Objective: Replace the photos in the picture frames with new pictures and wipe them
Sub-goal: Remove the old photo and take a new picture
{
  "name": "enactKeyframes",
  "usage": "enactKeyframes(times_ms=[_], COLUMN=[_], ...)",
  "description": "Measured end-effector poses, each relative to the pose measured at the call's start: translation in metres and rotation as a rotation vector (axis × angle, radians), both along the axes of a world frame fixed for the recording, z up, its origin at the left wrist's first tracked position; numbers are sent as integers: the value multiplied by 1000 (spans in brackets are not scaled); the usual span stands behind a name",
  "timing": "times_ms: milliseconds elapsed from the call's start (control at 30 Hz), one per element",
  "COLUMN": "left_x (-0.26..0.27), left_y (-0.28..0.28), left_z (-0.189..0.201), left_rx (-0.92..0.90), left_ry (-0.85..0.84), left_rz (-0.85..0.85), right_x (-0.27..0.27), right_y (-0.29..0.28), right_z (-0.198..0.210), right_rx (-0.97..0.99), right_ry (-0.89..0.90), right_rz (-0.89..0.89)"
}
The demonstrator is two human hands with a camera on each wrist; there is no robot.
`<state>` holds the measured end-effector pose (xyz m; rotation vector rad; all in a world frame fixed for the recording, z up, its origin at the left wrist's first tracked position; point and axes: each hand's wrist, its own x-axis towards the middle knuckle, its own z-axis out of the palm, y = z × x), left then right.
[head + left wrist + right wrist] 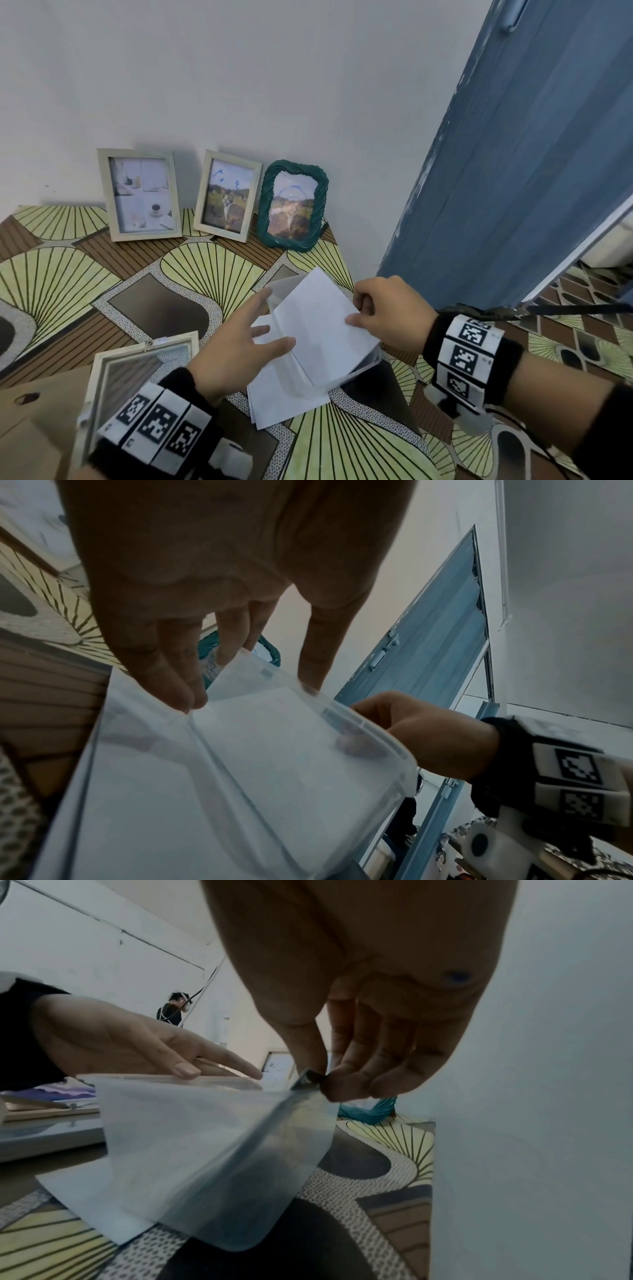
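A clear plastic box of white photo sheets stands on the patterned table. My right hand pinches the right edge of a white sheet that sticks up out of the box. My left hand lies with straight fingers on the box's left rim and on the sheets. In the right wrist view the right hand's fingertips grip a thin edge over the box. An opened pale frame lies flat at the lower left. Three frames stand at the wall: two pale wood frames and a teal frame.
More white sheets lie under the box. A brown cardboard backing sits left of the opened frame. A blue door stands just right of the table. A second person is far across the room.
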<state>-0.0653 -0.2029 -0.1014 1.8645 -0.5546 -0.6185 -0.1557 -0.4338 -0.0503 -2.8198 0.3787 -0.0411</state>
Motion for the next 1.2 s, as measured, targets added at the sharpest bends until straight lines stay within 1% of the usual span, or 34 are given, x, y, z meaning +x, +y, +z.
enactKeyframes(times_ms=[200, 333, 500, 600, 800, 900, 1033, 1133, 1200], left_x=[0, 1, 1, 2, 8, 8, 2, -4, -8], left_y=[0, 1, 2, 3, 10, 15, 32, 57, 79], left_z=[-1, -1, -2, -1, 9, 17, 32, 44, 51], left_rx=[-1, -24, -36, -27, -50, -84, -172, -216, -218], left_ry=[0, 18, 11, -14, -30, -59, -135, -170, -221], left_rz=[-2, -2, -4, -10, -3, 12, 90, 160, 217], right_x=[-4, -7, -12, -19, -31, -32, -29, -24, -21], right_y=[-4, -5, -1, 6, 27, 37, 49, 61, 71], right_z=[-3, -3, 4, 13, 43, 59, 69, 66, 58], right_rx=[153, 191, 110, 20, -163, -183, -82, 95, 233], right_ry=[-77, -128, -166, -215, -457, -574, -681, -718, -710], right_rz=[-66, -57, -56, -35, 117, 139, 156, 178, 175])
